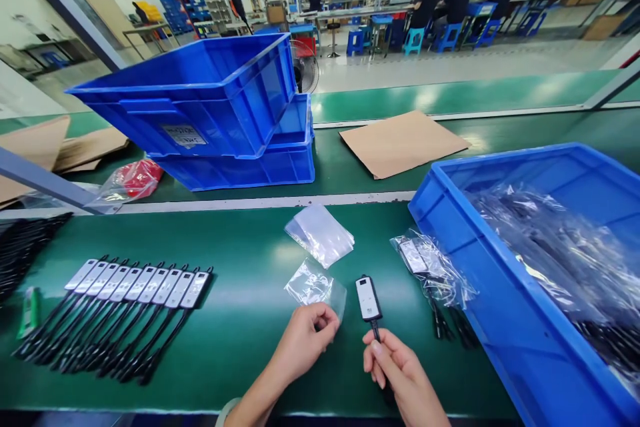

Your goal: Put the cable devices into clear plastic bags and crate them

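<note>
My right hand (397,370) grips the black cable of a small device with a white label face (368,297), which points away from me above the green bench. Closed in a pinch, my left hand (310,337) has the edge of a clear plastic bag (320,287) at its fingertips. Just beyond lies a stack of clear plastic bags (323,233). On the left, several like devices (150,285) rest side by side in a row, cables toward me. Bagged devices (433,267) lie to the right of my right hand.
A blue bin (480,247) on the right holds many bagged pieces. Two stacked blue crates (200,113) stand behind the bench, beside a cardboard sheet (405,141). A green-handled cutter (30,312) and black cables (25,253) lie far left. People sit in the background.
</note>
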Demonstrator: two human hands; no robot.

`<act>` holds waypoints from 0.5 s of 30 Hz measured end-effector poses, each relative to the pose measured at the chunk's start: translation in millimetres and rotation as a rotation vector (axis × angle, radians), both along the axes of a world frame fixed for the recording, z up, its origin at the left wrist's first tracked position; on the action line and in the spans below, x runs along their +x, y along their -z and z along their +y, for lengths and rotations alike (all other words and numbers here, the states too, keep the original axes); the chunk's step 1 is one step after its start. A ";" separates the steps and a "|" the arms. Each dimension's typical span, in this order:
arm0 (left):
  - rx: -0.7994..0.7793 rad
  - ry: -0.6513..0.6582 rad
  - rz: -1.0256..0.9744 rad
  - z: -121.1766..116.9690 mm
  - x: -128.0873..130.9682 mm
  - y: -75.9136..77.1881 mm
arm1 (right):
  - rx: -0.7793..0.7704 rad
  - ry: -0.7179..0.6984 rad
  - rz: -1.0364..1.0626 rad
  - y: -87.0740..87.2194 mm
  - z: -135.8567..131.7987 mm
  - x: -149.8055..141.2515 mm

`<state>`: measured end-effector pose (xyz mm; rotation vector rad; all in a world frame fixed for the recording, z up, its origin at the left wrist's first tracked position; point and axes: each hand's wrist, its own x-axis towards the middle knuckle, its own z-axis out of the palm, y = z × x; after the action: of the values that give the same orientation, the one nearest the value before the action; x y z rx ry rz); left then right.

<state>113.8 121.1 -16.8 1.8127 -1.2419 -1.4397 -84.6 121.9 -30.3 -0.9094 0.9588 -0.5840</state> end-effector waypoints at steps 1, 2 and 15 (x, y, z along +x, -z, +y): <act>0.008 -0.006 0.034 2.5 -0.8 -0.9 | 0.004 -0.012 0.013 1.0 0.3 5.5; -0.003 -0.004 0.045 4.9 -2.6 -2.2 | 0.004 -0.020 0.034 1.8 0.5 11.0; -0.139 -0.049 -0.058 14.4 -5.6 -10.6 | -0.093 0.083 0.208 16.8 1.8 19.3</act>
<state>108.2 135.5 -6.2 1.7896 -1.2841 -1.2506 -65.3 123.8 -47.0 -1.0318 1.1689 -0.6170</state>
